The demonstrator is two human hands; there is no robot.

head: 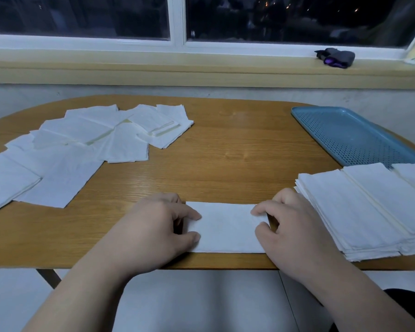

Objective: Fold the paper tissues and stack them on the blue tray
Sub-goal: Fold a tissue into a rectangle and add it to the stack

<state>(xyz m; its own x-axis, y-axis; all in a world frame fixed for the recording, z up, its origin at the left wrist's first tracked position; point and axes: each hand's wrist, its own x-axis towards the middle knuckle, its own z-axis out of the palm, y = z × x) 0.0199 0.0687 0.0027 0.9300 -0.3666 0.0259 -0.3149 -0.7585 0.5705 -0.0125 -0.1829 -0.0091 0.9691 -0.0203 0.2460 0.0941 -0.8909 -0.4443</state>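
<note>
Left hand (153, 227), right hand (297, 227), pinching folded tissue (228, 230)

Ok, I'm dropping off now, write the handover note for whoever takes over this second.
The left hand and right hand each pinch one end of the folded tissue at the near edge of the table.
Done: a folded stack covers the near end of the blue tray; whether it rests on it is unclear.
Left: stack this tissue, then fold the loose tissues spread at far left.
</note>
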